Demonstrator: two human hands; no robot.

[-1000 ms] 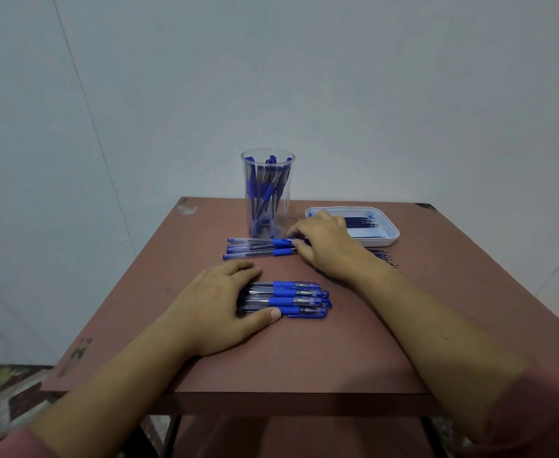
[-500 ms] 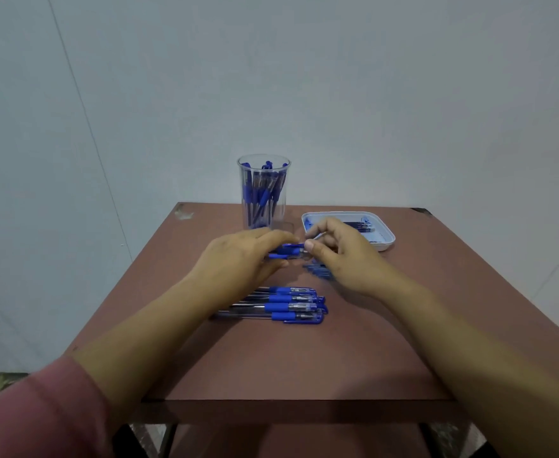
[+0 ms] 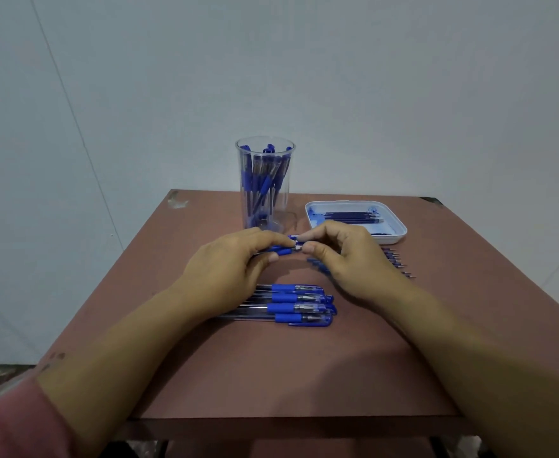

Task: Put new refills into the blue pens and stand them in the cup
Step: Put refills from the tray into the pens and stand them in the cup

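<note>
Head view, left hand (image 3: 235,269) grasping blue pen (image 3: 279,249) barrel, right hand (image 3: 344,256) pinching its tip, above brown surface (image 3: 304,365), cup (image 3: 265,185) behind, capped pens (image 3: 299,304) below

The left hand (image 3: 235,262) is off the row of four pens (image 3: 299,304) that it covered a second ago, and that row now lies uncovered. The hand is raised beside the right hand (image 3: 347,256), which no longer reaches low toward the pens lying before the cup (image 3: 264,183). Both now pinch one blue pen (image 3: 286,248) between them above the table (image 3: 304,375). Compared with half a second ago, the fingertips sit closer together, and only a short blue stretch shows between them.
</note>
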